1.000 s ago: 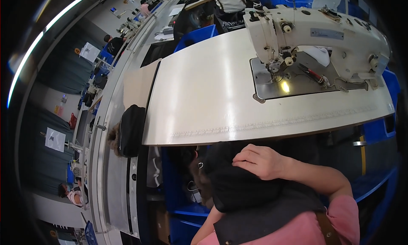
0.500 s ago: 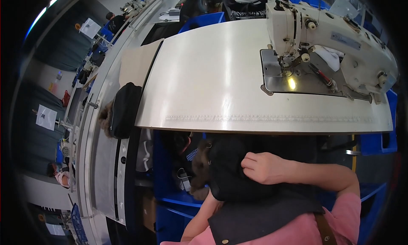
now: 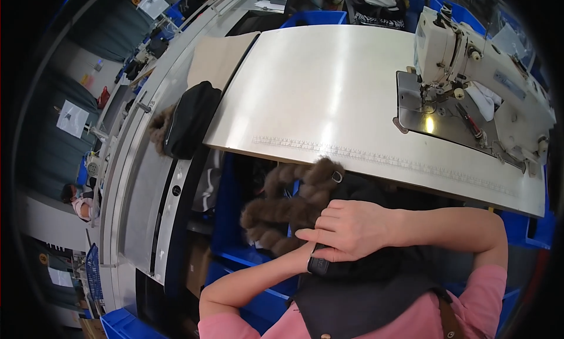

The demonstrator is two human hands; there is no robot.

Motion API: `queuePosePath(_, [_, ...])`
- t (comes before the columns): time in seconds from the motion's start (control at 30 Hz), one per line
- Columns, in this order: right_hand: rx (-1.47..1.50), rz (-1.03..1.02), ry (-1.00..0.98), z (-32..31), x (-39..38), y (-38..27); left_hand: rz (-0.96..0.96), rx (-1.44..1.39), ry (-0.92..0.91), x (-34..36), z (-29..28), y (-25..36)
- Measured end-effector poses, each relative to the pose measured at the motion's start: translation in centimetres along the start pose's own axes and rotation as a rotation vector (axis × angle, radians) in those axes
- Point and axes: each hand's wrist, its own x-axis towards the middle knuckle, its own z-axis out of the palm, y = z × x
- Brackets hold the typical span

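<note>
A black bag [image 3: 364,189] with a thick brown furry strap [image 3: 276,212] lies against my lap, below the table's front edge. A metal ring [image 3: 336,176] joins the strap to the bag. My right hand [image 3: 355,228] is closed on the bag, fingers bent and the thumb side toward me. Under it, my left hand [image 3: 304,258] reaches in from the lower left; its fingers are hidden behind the right hand and the bag. A small dark tab [image 3: 318,265] shows beside the left wrist.
A white sewing machine [image 3: 470,74] stands at the right on the white table [image 3: 305,92]. Another black bag with brown fur [image 3: 194,118] lies at the table's left edge. Blue bins [image 3: 226,239] sit beneath. Beyond the rail at far left, people work.
The bag and its furry strap have swung up and left toward the table edge. My right hand has shifted slightly left, and my left forearm now reaches further in. The view has turned.
</note>
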Motion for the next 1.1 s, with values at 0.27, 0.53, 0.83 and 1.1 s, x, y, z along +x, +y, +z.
queuePosePath(0.27, [-0.047, 0.051, 0.074, 0.4, 0.7, 0.7, 0.022, -0.09, -0.007, 0.2, -1.0, 0.3])
queuePosePath(0.53, [0.176, -0.073, 0.143, -3.4, 3.3, 1.1, -0.008, -0.07, 0.151, -1.8, -2.4, 5.4])
queuePosePath(0.83, [0.004, -0.113, -0.006, -6.2, 0.8, -1.8, 0.217, 0.067, 0.449, -3.7, -3.1, 10.1])
queuePosePath(1.1, [0.34, 0.404, 0.283, -1.2, -5.7, -4.6, -0.208, -0.394, 0.455, -1.4, -1.4, 6.9])
